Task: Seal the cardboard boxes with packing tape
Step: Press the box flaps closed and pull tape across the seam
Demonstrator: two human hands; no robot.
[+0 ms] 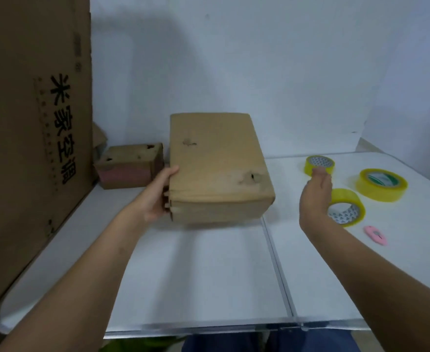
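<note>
The cardboard box (216, 166) sits closed mid-table, its contents hidden. The left hand (159, 196) grasps its left edge, fingertips tucked out of sight beneath. Right of the box, the right hand (315, 194) hovers released, fingers relaxed, covering part of one of three yellow tape rolls (346, 207).

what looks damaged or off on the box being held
The cardboard box in the left hand is worn: a torn hole near its front right corner, a scuff nearer the back, and a sagging, creased front edge.
</note>
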